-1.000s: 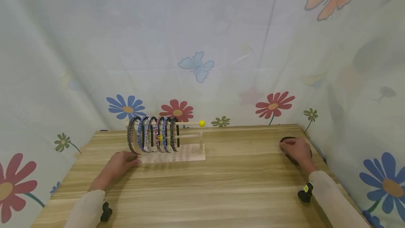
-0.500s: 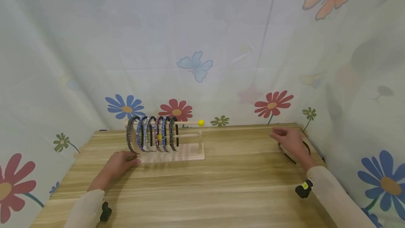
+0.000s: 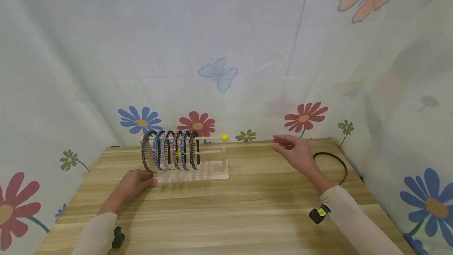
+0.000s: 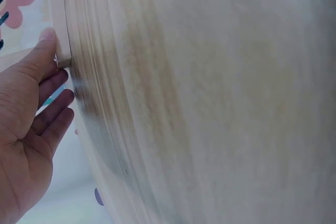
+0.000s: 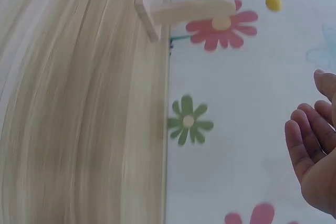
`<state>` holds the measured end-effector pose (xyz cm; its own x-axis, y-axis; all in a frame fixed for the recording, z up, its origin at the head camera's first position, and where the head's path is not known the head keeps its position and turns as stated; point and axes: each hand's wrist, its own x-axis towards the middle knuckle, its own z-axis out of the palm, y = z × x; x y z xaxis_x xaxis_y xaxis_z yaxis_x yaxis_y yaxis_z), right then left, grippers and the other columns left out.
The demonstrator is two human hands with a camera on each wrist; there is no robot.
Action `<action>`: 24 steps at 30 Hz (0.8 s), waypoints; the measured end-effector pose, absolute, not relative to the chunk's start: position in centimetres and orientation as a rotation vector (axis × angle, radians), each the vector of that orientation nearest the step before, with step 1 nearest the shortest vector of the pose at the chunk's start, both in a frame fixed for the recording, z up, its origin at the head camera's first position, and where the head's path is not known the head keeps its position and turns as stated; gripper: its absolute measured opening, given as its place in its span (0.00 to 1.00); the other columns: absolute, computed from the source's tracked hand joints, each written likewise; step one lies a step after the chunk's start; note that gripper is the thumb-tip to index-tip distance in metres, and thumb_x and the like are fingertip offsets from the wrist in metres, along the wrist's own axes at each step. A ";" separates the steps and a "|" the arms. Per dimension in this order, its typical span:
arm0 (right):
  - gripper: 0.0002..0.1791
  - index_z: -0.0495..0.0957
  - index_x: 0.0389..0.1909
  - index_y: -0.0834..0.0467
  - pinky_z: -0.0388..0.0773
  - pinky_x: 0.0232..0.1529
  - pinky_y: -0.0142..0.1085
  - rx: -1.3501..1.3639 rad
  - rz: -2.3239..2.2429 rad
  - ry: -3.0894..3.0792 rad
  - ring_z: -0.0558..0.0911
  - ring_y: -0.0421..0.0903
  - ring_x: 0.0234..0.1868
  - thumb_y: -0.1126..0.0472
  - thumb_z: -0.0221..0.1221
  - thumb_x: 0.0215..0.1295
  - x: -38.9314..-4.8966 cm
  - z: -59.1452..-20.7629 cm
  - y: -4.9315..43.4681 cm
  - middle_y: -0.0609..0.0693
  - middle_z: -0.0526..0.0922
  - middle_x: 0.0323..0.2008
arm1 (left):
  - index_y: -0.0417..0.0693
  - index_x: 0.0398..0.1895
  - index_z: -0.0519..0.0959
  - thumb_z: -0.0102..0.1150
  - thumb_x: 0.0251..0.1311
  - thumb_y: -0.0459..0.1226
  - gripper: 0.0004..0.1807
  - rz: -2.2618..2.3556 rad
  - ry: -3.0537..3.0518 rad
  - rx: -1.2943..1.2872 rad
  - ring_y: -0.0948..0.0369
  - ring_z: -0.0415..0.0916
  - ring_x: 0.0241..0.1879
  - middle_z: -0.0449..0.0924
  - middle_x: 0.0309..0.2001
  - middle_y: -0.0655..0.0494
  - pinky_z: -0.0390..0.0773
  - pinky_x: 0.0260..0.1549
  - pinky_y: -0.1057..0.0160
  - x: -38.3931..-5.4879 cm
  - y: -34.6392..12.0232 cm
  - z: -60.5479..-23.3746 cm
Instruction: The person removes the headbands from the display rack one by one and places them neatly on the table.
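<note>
A wooden headband rack (image 3: 212, 170) with yellow-tipped rods stands left of the table's middle. Several glittery toothed headbands (image 3: 175, 150) in black, blue, silver and pink hang on it. At the base's left end, my left hand (image 3: 131, 184) pinches the corner between thumb and fingers; the left wrist view shows the thumb (image 4: 44, 51) on the pale wood. My right hand (image 3: 295, 152) is above the table right of the rack, fingers relaxed and holding nothing. Behind its wrist, a dark headband (image 3: 334, 156) lies on the table, partly hidden by the arm.
The wood-grain table (image 3: 226, 215) reaches a cloth backdrop (image 3: 262, 101) printed with flowers and butterflies along its back and sides. The yellow ball (image 3: 224, 138) on the upper rod's tip points toward my right hand.
My right hand has let go of the dark headband, leaving it on the table at right, and has moved left toward the rack. My left hand stays at the rack's base.
</note>
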<state>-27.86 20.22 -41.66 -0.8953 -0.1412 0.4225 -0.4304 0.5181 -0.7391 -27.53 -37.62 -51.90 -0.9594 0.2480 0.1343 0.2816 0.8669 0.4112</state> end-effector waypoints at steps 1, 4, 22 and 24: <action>0.22 0.85 0.57 0.55 0.83 0.42 0.28 0.488 1.341 -2.447 0.88 0.47 0.45 0.49 0.69 0.66 -27.7 -41.5 19.6 0.51 0.89 0.46 | 0.40 0.48 0.87 0.67 0.67 0.47 0.19 -0.673 -2.963 -0.418 0.44 0.85 0.48 0.88 0.45 0.45 0.81 0.49 0.40 -27.5 -37.6 -51.9; 0.21 0.85 0.57 0.55 0.83 0.42 0.28 0.534 1.399 -2.410 0.88 0.47 0.44 0.51 0.69 0.66 -27.5 -41.4 17.8 0.52 0.89 0.47 | 0.40 0.49 0.87 0.66 0.67 0.47 0.19 -0.673 -2.967 -0.424 0.44 0.84 0.48 0.88 0.45 0.44 0.81 0.49 0.40 -27.6 -37.7 -52.0; 0.18 0.86 0.53 0.56 0.85 0.44 0.34 0.781 1.689 -2.301 0.88 0.48 0.44 0.54 0.71 0.65 -26.1 -41.7 7.5 0.53 0.89 0.47 | 0.42 0.47 0.88 0.67 0.66 0.47 0.18 -0.660 -2.951 -0.409 0.46 0.85 0.46 0.89 0.43 0.47 0.81 0.47 0.41 -27.6 -37.5 -52.0; 0.18 0.86 0.54 0.56 0.85 0.44 0.35 0.800 1.719 -2.294 0.88 0.48 0.44 0.53 0.70 0.65 -26.0 -42.1 6.6 0.51 0.89 0.47 | 0.42 0.47 0.88 0.67 0.66 0.47 0.18 -0.658 -2.950 -0.410 0.47 0.85 0.45 0.89 0.43 0.48 0.82 0.47 0.42 -27.6 -37.5 -52.1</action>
